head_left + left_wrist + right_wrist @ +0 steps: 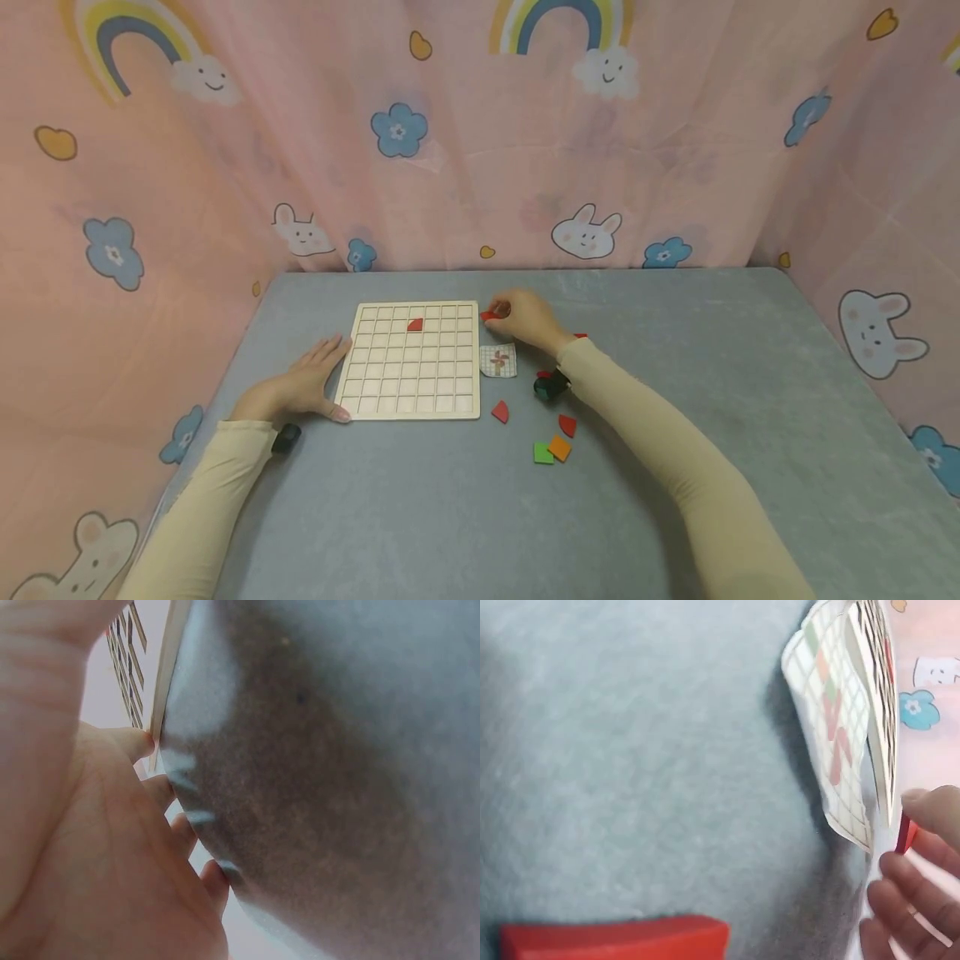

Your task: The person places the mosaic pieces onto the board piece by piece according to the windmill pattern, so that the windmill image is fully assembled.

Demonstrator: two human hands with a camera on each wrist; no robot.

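Note:
A pale wooden grid board (405,383) lies flat on the table, with one red quarter-round tile (416,326) in a cell of its upper part. My left hand (303,385) rests at the board's left edge, fingers spread and thumb by the lower corner. Just off the upper right edge of the board, my right hand (528,321) pinches a small red tile (906,834) between thumb and fingers. Below that hand, a paper pattern card (491,367) with a pinwheel picture lies against the board's right side.
Right of the board lie loose red quarter-round tiles (500,411), one of them (567,426) nearer the right forearm. An orange square (559,448) overlaps a green square (543,453). More red tiles (581,336) show partly behind the right wrist. A pink patterned curtain (465,183) encloses the grey table.

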